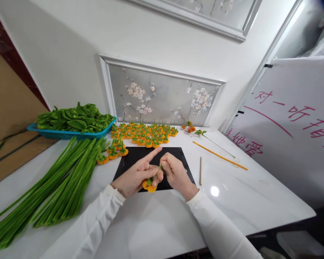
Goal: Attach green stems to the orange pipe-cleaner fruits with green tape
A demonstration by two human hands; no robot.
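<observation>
My left hand (140, 172) grips an orange pipe-cleaner flower (149, 186) low over the front of a black mat (129, 157); its index finger points outward. The bloom hangs below the fingers, with a bit of green at its base. My right hand (175, 174) is closed, pinching the flower's thin green stem close to my left fingertips. Both hands nearly touch, and my fingers hide part of the stem. Behind the mat stand many similar orange flowers (148, 135) with green stems pointing up. A smaller group of orange flowers (113, 153) sits left of the mat.
Green pipe cleaners (62, 183) lie in a bundle at the left. A blue tray (67, 135) holds curled green leaf pieces. To the right are a thin wooden stick (201, 171), an orange pipe cleaner (220, 155) and a wired flower sprig (190, 127). A whiteboard (286, 144) stands beyond.
</observation>
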